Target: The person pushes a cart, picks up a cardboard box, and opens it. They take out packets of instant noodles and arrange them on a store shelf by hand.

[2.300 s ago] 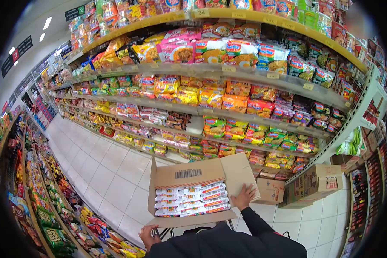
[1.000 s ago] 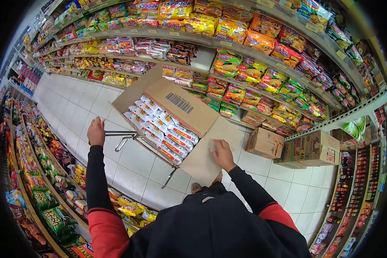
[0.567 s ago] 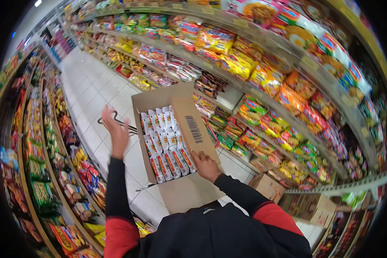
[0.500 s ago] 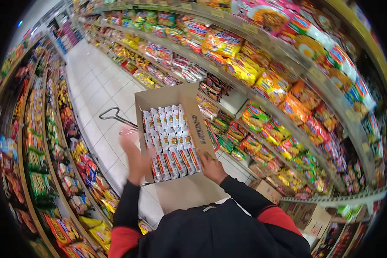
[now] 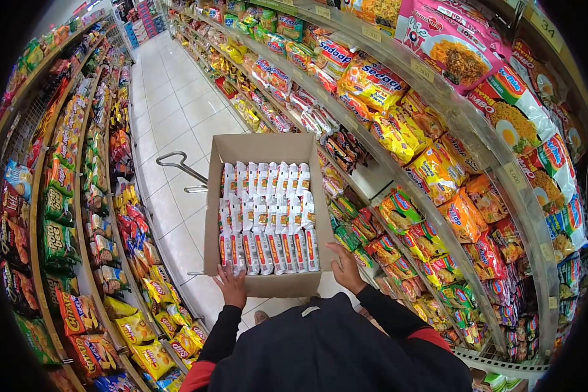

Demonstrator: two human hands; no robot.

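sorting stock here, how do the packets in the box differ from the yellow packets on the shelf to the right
The boxed packets are mostly white with red ends; the yellow shelf packets are yellow-orange. The boxed ones stand on edge in tight rows inside the cardboard box; the shelf ones sit looser, fronts facing the aisle. Both look like sealed noodle packs.

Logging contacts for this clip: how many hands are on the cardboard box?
2. The left hand grips the near left corner of the cardboard box; the right hand holds its near right side.

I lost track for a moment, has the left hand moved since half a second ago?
Yes. The left hand has dropped from beside the cardboard box to its near left corner, farther from the metal handle.
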